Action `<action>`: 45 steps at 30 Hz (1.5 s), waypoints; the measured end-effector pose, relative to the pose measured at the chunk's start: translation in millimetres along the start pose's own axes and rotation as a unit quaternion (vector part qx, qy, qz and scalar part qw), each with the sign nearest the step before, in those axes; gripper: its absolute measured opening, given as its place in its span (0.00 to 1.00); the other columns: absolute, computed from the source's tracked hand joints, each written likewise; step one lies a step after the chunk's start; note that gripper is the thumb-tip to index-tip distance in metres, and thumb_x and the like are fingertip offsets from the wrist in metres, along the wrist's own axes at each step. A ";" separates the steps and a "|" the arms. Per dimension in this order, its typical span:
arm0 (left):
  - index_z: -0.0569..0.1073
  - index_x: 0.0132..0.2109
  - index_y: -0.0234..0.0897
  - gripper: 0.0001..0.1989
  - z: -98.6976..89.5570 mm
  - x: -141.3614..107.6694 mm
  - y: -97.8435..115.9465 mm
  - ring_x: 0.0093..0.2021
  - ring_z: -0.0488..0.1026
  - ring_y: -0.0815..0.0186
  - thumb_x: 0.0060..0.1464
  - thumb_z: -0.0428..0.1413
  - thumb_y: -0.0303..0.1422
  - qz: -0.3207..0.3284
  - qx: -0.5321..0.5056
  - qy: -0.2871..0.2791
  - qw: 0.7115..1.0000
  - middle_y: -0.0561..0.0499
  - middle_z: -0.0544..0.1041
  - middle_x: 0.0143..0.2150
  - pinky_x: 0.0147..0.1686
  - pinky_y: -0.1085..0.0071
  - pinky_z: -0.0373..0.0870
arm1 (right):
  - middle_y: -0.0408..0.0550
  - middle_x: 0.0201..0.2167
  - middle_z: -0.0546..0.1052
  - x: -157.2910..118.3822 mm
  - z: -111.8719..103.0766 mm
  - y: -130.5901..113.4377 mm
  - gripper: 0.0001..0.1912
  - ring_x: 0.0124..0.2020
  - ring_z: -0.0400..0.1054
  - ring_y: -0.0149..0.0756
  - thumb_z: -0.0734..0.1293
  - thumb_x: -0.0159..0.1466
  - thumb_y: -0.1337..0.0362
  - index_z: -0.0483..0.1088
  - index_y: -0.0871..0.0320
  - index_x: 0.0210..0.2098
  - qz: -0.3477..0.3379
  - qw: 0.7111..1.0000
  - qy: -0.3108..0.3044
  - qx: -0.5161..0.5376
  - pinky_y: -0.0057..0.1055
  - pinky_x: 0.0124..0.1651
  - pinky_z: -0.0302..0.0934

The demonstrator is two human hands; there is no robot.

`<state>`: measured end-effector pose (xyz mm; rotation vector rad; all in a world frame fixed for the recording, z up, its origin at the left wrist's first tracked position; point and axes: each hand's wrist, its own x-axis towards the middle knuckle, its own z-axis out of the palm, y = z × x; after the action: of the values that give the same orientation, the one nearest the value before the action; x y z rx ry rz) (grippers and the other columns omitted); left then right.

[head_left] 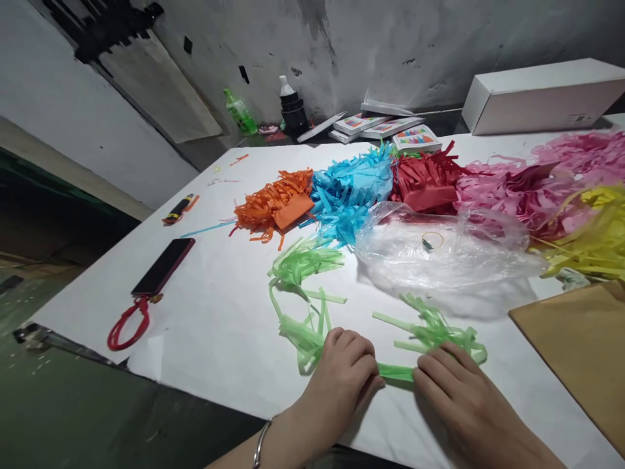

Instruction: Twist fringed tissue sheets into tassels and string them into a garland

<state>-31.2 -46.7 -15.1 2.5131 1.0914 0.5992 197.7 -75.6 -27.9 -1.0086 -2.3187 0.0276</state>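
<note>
Both hands grip a light green tissue paper tassel (396, 372) by its flat, folded middle, low over the white tabletop. My left hand (347, 368) is closed at the left end of that band, and my right hand (449, 381) at the right end. Cut fringe strips fan out beyond each hand on the table. Just behind the left fringe rests another green tassel bunch (305, 260); whether it joins the held one I cannot tell. My fingertips are partly hidden beneath the hands.
Orange (276, 202), blue (351, 185), red (424, 182), pink (517, 192) and yellow fringes (590, 228) line the back. A clear plastic bag (439, 251) lies before them. At left are a phone (163, 267) and a cutter (178, 210); brown cardboard (576, 352) is at right.
</note>
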 end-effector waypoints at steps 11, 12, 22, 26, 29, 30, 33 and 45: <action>0.68 0.36 0.36 0.07 -2.9 4.3 2.5 0.39 0.66 0.59 0.65 0.49 0.26 -0.031 0.069 -0.067 0.995 0.47 0.72 0.40 0.42 0.58 0.60 | 0.49 0.36 0.78 -18.7 3.1 -15.0 0.10 0.43 0.71 0.41 0.61 0.69 0.72 0.72 0.59 0.34 0.180 0.980 0.088 0.016 0.51 0.61 0.53; 0.69 0.36 0.36 0.08 -4.1 6.5 2.8 0.39 0.66 0.59 0.65 0.49 0.26 -0.036 0.076 -0.080 0.993 0.47 0.72 0.40 0.42 0.58 0.60 | 0.48 0.35 0.77 -17.1 2.6 -16.7 0.11 0.42 0.71 0.40 0.60 0.69 0.71 0.71 0.58 0.32 0.205 0.975 0.088 0.013 0.51 0.61 0.53; 0.71 0.37 0.37 0.06 -4.4 14.4 1.5 0.39 0.66 0.61 0.62 0.51 0.24 -0.055 0.048 -0.075 0.995 0.49 0.72 0.40 0.43 0.60 0.60 | 0.52 0.36 0.77 -4.0 8.8 -27.3 0.17 0.42 0.68 0.43 0.53 0.70 0.73 0.74 0.60 0.44 0.104 0.990 0.066 -0.073 0.44 0.55 0.52; 0.74 0.38 0.39 0.08 -6.0 10.0 0.0 0.41 0.67 0.61 0.62 0.52 0.23 0.031 0.051 -0.023 0.998 0.49 0.73 0.40 0.47 0.57 0.58 | 0.48 0.25 0.70 3.0 16.3 -27.8 0.16 0.31 0.61 0.38 0.55 0.66 0.78 0.73 0.62 0.35 0.064 0.994 0.036 -0.075 0.39 0.45 0.54; 0.75 0.41 0.38 0.08 -7.5 7.2 -0.4 0.42 0.68 0.60 0.61 0.53 0.23 0.069 0.061 -0.009 0.996 0.49 0.74 0.41 0.50 0.55 0.58 | 0.45 0.23 0.67 4.8 16.9 -26.7 0.14 0.29 0.59 0.36 0.58 0.67 0.77 0.70 0.59 0.29 0.101 0.994 0.040 -0.028 0.37 0.41 0.51; 0.75 0.41 0.37 0.09 -7.4 7.1 -0.4 0.42 0.68 0.61 0.61 0.52 0.21 0.078 0.065 -0.007 0.995 0.48 0.74 0.41 0.50 0.55 0.58 | 0.44 0.24 0.66 5.8 16.9 -26.7 0.14 0.29 0.59 0.36 0.59 0.67 0.76 0.69 0.58 0.28 0.111 0.993 0.038 -0.011 0.36 0.40 0.50; 0.73 0.38 0.35 0.09 -5.8 9.5 -0.6 0.39 0.68 0.62 0.62 0.51 0.21 0.101 0.066 -0.011 0.993 0.49 0.75 0.38 0.50 0.57 0.59 | 0.45 0.25 0.67 11.0 17.4 -27.7 0.14 0.29 0.58 0.37 0.58 0.68 0.75 0.68 0.58 0.29 0.097 0.995 0.025 -0.008 0.38 0.40 0.49; 0.71 0.37 0.37 0.08 -1.3 9.6 -8.6 0.41 0.68 0.63 0.63 0.50 0.22 0.069 -0.010 -0.017 0.997 0.49 0.75 0.40 0.46 0.61 0.61 | 0.47 0.27 0.67 17.5 22.8 -27.1 0.15 0.30 0.55 0.39 0.55 0.64 0.79 0.68 0.58 0.31 0.030 0.998 -0.006 -0.062 0.39 0.41 0.50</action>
<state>-31.2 -33.8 -15.5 2.5870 0.9003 0.5986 158.3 -78.3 -30.8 -1.1420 -2.3247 -0.0859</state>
